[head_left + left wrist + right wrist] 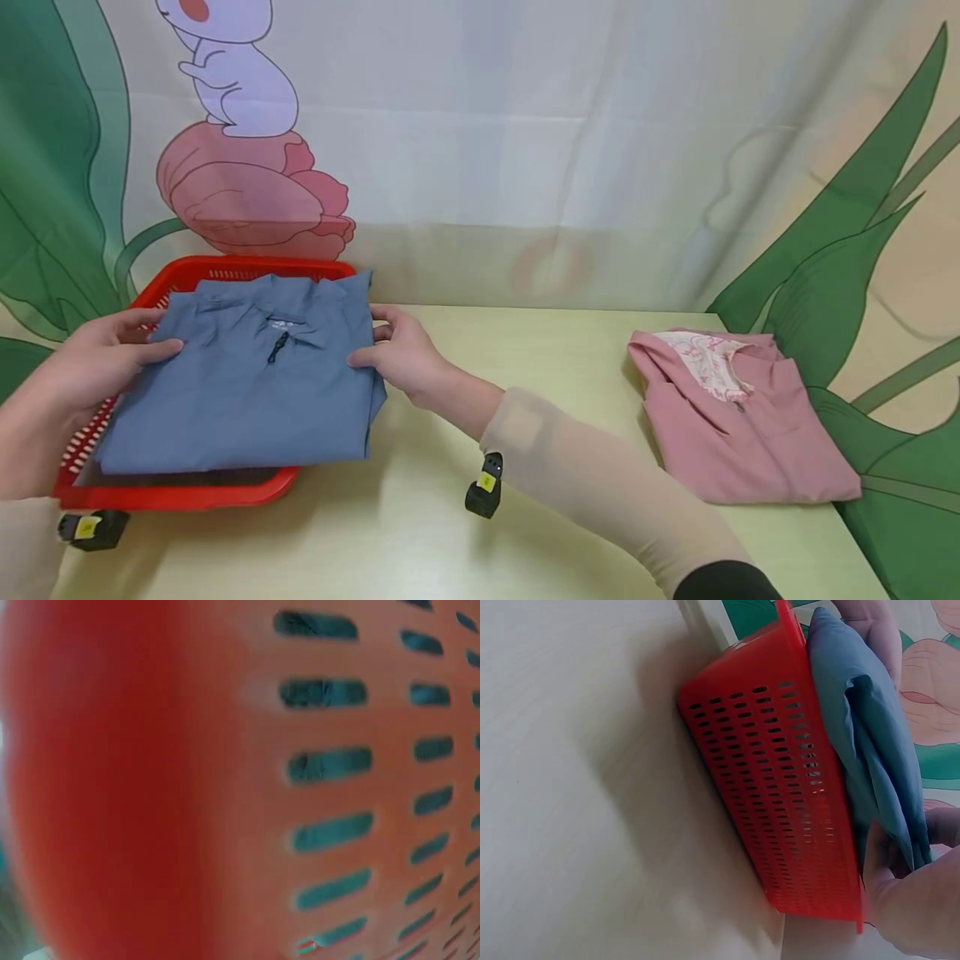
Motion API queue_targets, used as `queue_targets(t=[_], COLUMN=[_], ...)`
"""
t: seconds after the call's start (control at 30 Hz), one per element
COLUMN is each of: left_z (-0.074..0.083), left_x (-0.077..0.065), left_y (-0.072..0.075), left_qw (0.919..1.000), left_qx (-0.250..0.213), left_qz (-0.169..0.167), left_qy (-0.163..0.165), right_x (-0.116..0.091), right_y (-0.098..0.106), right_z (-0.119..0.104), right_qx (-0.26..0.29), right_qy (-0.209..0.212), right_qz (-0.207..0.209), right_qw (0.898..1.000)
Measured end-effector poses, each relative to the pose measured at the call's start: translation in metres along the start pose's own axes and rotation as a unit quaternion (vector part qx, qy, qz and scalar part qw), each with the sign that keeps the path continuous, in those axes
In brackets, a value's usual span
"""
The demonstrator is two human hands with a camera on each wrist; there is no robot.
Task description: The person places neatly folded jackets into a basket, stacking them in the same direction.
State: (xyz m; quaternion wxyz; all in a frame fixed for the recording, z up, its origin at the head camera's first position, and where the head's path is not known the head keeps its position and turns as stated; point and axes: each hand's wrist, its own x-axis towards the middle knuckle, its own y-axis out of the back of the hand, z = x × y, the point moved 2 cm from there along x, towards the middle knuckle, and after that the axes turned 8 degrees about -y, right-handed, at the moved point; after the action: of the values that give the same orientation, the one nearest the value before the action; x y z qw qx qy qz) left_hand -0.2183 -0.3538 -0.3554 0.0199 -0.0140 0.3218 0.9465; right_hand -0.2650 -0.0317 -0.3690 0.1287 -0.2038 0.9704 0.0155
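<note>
A folded blue zip-neck shirt (247, 392) lies level over the red slotted basket (187, 497), covering most of its opening. My left hand (105, 358) grips the shirt's left edge, thumb on top and the other fingers partly hidden. At the opposite edge my right hand (405, 354) pinches the shirt between thumb and fingers. In the right wrist view the folded layers of the shirt (877, 750) show just above the basket's rim, with the right hand (919, 900) at one end. The left wrist view is filled by the basket's slotted wall (255, 787).
A folded pink zip garment (750, 433) with a patterned lining lies at the right side of the pale table (525, 533). Behind the table hangs a curtain (487, 150) printed with leaves and a cartoon animal. Small black cameras are strapped to both wrists.
</note>
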Motion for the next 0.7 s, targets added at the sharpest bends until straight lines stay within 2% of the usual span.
queue_targets(t=[0.17,0.37,0.5,0.7], left_z=[-0.006,-0.022,-0.029,-0.034], left_x=[0.001,0.0,-0.001,0.001], left_y=[0.002,0.007,0.012,0.018], left_qw=[0.9987,0.9962,0.9925,0.9798], left_qx=[0.013,0.008,0.035,0.112], left_qz=[0.049,0.084,0.115,0.166], left_qy=[-0.001,0.021,0.022,0.01], right_x=[0.008,0.01,0.01,0.009], right_y=[-0.012,-0.025,-0.03,-0.029], right_z=[0.005,0.003,0.006,0.01], right_qx=[-0.003,-0.007,-0.007,0.015], right_qy=[0.007,0.021,0.008,0.003], right_qz=[0.013,0.004,-0.023,-0.083], right_qw=[1.0,1.0,1.0,0.996])
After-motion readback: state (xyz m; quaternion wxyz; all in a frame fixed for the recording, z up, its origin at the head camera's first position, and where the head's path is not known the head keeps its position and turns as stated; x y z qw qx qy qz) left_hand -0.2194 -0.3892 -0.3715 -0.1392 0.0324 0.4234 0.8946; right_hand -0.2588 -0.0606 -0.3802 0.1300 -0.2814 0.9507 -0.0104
